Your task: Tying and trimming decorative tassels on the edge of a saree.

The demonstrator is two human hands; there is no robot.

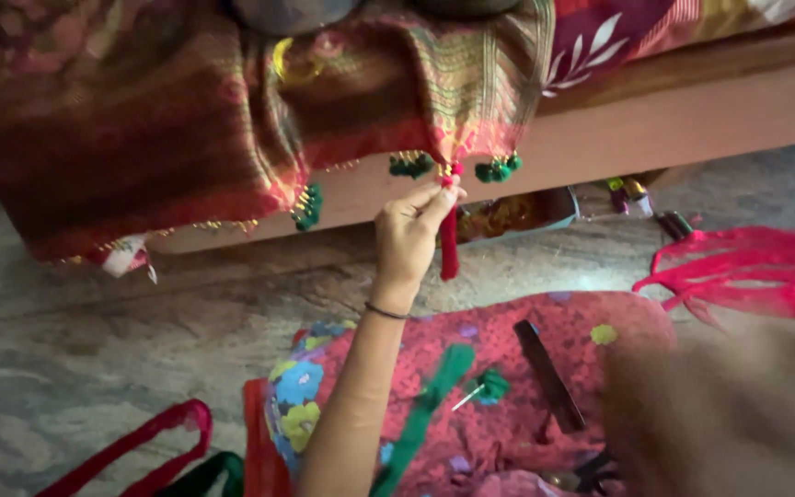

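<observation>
My left hand is raised to the hanging edge of a red and gold cloth and pinches a red tassel at the cloth's fringe. Green pom-pom tassels hang on both sides of it. My right hand is a blurred shape at the lower right, just below a bundle of pink threads; whether it holds them cannot be made out. On my lap, over red flowered fabric, lie a green thread strip, a small green tassel and a dark comb.
The cloth drapes over a wooden bed frame. Under the frame sit a tray and small bottles. Red and dark green thread loops lie on the stone floor at the lower left.
</observation>
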